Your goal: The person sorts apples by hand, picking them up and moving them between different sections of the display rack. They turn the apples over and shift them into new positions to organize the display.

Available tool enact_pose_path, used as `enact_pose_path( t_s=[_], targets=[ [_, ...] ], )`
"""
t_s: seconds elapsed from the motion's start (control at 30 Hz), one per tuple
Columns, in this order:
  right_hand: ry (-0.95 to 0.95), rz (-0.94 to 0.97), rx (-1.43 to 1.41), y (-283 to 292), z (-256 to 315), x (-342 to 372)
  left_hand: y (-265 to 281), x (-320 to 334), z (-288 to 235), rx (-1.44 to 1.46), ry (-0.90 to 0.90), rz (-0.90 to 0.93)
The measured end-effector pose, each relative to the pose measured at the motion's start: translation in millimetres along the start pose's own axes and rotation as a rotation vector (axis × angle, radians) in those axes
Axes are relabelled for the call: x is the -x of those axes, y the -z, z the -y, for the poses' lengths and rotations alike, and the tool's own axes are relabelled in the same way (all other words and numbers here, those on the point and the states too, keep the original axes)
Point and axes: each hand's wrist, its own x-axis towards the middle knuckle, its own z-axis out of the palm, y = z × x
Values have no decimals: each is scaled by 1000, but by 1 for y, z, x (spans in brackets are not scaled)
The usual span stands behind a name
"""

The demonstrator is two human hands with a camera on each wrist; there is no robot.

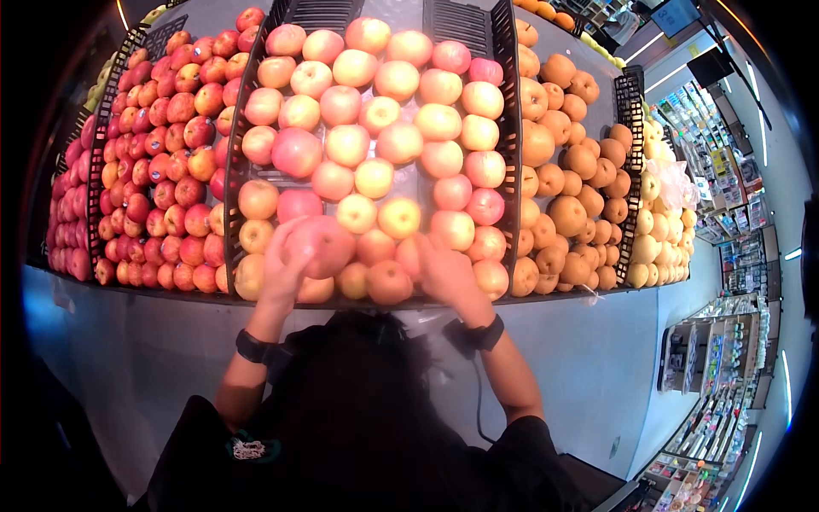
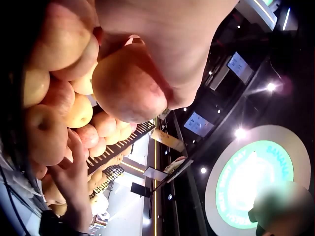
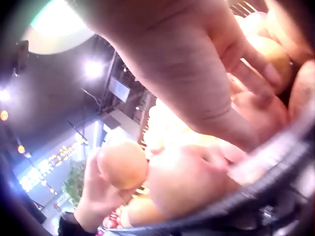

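Observation:
My left hand (image 1: pixel 284 263) grips a large pinkish-red apple (image 1: pixel 324 246) just above the front rows of the crate. In the left wrist view the thumb and fingers wrap the top of this apple (image 2: pixel 127 87). My right hand (image 1: pixel 452 275) is at the crate's front, a little to the right. Its fingers (image 3: pixel 251 81) curl over another reddish apple (image 3: pixel 258 115), with the thumb on the near side. Much of that apple is hidden by the hand. Pink and yellow apples (image 1: pixel 375 115) lie in rows around both hands.
A black slatted crate wall (image 1: pixel 509 162) stands on the right, beside a bin of brown round fruit (image 1: pixel 567 209). Smaller red apples (image 1: pixel 175 136) fill the crate to the left. Pale yellow fruit (image 1: pixel 657 226) lies farther right. A grey stand front (image 1: pixel 580 358) drops below the crates.

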Motion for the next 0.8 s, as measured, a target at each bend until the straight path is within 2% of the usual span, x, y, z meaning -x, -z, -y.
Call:
enact_pose_path(
  t_s=[0.07, 0.17, 0.23, 0.27, 0.37, 0.4, 0.43, 0.5, 0.53, 0.57, 0.63, 0.67, 0.7, 0.77, 0.8],
  targets=[
    [69, -122, -75, 12, 6, -10, -15, -12, -8, -179, -173, 139],
    [-191, 112, -1118, 69, 65, -23, -56, -23, -38, -425, -246, 268],
    [60, -8, -963, 57, 65, -36, -71, -29, -37, -396, -267, 346],
    [184, -69, -880, 56, 65, -42, -77, -38, -35, -345, -232, 442],
    [324, 177, -826, 107, 73, -57, -99, -51, -54, -114, -52, 388],
    [285, 117, -837, 106, 70, -59, -96, -66, -47, 47, -72, 472],
    [246, 56, -848, 106, 68, -62, -90, -88, -24, -48, -253, 448],
    [-10, -348, -924, 41, 38, -58, -99, -118, -34, -607, -521, 295],
    [-144, -546, -953, 26, 32, -56, -97, -138, -19, -758, -592, 244],
    [-202, -535, -878, 30, 33, -57, -95, -158, -5, -908, -660, 183],
    [-316, -515, -724, 44, 34, -64, -115, -165, -3, -1288, -688, 49],
    [-312, -514, -752, 36, 27, -69, -112, -176, 15, -1376, -760, 18],
    [-309, -513, -781, 28, 19, -74, -112, -179, 17, -1365, -740, 35],
    [-272, -510, -650, 9, 2, -82, -115, -182, 20, -1346, -700, 70],
    [-259, -536, -692, 9, 6, -81, -116, -181, 21, -1341, -765, 52]
  ],
)
